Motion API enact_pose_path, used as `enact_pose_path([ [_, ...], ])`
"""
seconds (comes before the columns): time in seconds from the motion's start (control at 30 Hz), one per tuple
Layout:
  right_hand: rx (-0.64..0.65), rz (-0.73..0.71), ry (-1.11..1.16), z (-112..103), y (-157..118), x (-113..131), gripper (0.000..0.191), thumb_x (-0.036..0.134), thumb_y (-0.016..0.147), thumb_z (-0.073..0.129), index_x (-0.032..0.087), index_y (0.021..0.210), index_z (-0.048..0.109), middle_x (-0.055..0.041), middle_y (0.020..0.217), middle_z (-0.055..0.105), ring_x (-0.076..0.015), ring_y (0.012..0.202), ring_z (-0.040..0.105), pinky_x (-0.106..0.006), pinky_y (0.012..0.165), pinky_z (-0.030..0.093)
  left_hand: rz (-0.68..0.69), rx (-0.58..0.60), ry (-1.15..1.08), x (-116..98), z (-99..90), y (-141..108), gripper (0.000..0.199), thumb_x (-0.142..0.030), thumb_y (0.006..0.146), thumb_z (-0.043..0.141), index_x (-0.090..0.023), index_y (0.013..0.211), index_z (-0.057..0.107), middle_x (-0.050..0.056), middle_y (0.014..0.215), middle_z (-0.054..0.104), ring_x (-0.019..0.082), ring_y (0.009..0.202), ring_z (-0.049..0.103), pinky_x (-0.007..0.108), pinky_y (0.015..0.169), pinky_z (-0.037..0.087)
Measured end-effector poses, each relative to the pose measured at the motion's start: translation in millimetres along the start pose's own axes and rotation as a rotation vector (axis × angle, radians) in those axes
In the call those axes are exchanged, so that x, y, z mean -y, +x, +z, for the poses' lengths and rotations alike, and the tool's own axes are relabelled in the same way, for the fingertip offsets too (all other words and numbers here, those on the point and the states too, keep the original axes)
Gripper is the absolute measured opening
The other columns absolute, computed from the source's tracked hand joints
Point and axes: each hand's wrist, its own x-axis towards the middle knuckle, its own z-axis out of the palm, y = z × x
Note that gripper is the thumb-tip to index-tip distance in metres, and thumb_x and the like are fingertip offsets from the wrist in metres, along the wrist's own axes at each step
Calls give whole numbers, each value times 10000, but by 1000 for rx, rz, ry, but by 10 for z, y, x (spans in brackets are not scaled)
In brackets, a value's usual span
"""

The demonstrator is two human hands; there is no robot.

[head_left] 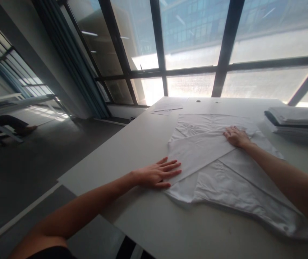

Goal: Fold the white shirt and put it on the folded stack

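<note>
White garment (205, 149) lies spread on the pale table (132, 151) beneath my two hands, a long panel slanting across its body. My left hand (160, 174) rests palm down, fingers fanned over the panel's near end; my right hand (236, 136) lies flatter and farther off, at its upper end, neither gripping anything that I can see. A sideways slip of either palm could pull the panel askew, and the puckers on both sides of it might set into creases if pressed; my right forearm, passing over the lower cloth, could drag it. Counted outward: one garment, one folded stack (299, 120) to the right, its layers too blurred to number, two small fittings (198, 101) near the far edge, and one seated person's leg (8, 122) across the room.
</note>
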Motion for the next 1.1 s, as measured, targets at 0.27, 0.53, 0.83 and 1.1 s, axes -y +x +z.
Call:
enact_pose_path([
  [0.27,-278,-55,-95,-46,-132,104,527,353,1027,326,93,1395,600,-233,1561,485,-336,1508,348,-601,1219,227,2,-189,-136,-116,-260,-121,493,-506,1043,541,-262,1471,564,109,1490,591,265,1431,488,418,1232,299],
  [0.53,-350,-21,40,-24,-136,85,506,353,1023,318,102,1301,657,-231,1450,589,-349,1411,458,-569,1165,318,-168,-157,146,-584,-102,-50,184,-177,818,689,-237,917,547,20,907,662,202,816,631,274,700,472],
  [0.83,-589,288,260,-94,-101,-45,521,295,979,337,43,1273,685,-246,1322,666,-324,1226,586,-434,1112,387,-215,-279,50,-543,158,-159,180,-52,798,532,-226,823,489,-1,774,618,146,651,541,239,591,365],
  [1.1,-491,126,267,-39,-48,-60,459,319,957,398,124,1209,728,-186,1367,670,-313,1337,541,-462,1160,366,-225,-300,44,-513,-69,-191,194,-171,934,541,-227,1084,652,-1,792,677,169,703,627,261,686,464],
])
